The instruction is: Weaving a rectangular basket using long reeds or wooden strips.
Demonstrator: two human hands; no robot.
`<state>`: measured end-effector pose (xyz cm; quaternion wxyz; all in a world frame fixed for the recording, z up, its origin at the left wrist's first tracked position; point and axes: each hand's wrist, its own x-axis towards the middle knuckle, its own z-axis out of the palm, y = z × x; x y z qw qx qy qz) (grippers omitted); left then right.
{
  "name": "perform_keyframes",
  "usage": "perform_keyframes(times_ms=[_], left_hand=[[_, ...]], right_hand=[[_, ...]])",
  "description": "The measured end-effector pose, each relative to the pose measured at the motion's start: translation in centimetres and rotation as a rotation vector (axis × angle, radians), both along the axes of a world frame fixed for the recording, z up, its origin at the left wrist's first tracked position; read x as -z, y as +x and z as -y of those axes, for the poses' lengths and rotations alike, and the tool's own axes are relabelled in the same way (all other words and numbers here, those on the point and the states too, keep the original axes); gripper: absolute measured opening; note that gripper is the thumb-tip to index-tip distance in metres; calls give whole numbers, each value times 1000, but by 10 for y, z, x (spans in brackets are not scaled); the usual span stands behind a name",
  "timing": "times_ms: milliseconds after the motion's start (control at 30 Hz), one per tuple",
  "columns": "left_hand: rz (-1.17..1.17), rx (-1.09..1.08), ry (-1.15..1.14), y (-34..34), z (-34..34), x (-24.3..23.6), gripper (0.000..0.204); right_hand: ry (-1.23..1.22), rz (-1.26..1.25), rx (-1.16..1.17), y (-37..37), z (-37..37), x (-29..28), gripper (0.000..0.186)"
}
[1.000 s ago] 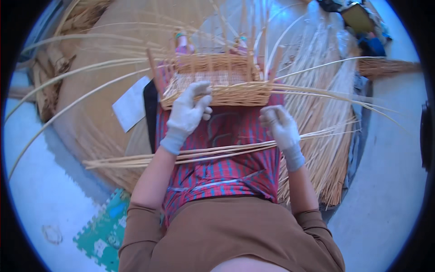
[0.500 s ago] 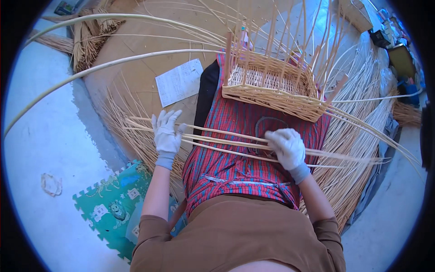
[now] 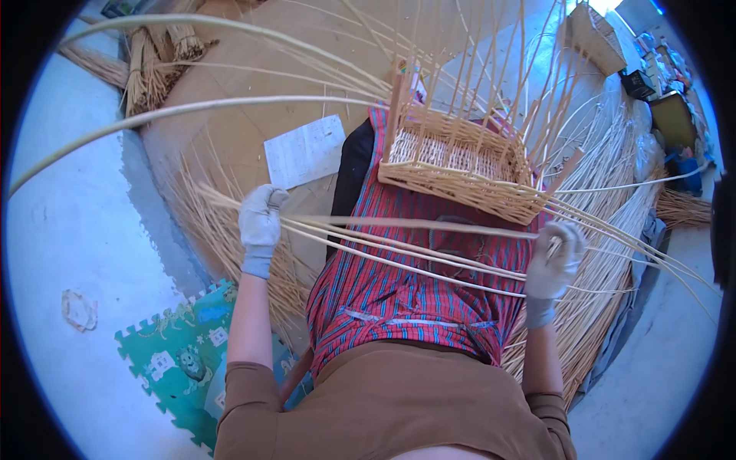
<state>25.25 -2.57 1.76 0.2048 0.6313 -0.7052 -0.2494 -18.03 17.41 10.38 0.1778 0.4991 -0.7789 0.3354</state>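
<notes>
Several pale wicker rods (image 3: 406,251) stretch across my lap, over a red and blue striped apron (image 3: 383,287). My gloved left hand (image 3: 261,220) is closed around them near one end. Toward their other end is my gloved right hand (image 3: 555,259), slightly blurred, with its fingers curled round the rods. The topmost rod is smeared by motion. Beyond the rods, a partly woven wicker basket (image 3: 464,165) rests tilted on my knees, its upright stakes pointing away from me. Long loose rods run out from the basket on both sides.
A large heap of loose rods (image 3: 590,299) lies on the right, and another pile (image 3: 222,222) on the left. Tied bundles (image 3: 146,73) are at the far left. A paper sheet (image 3: 305,151) lies on the floor, and a green foam mat (image 3: 180,360) near my left elbow.
My right hand has slid right along the rods toward the heap. My left hand has moved slightly left and closed round them. The basket has shifted slightly nearer.
</notes>
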Motion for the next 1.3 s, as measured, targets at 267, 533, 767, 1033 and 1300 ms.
perform_keyframes(times_ms=[267, 533, 767, 1033, 1300], left_hand=[[-146, 458, -115, -84, -27, 21, 27], [-1, 345, -147, -46, -22, 26, 15], [-2, 564, -327, -43, -14, -7, 9], [-436, 667, -262, -133, -28, -13, 10], [-683, 166, 33, -153, 6, 14, 42]], right_hand=[[622, 487, -437, 71, 10, 62, 27], [592, 144, -711, 74, 8, 71, 21], [247, -9, -311, 12, 18, 11, 17], [368, 1662, -544, 40, 20, 25, 54], [-389, 1509, -191, -21, 35, 39, 14]])
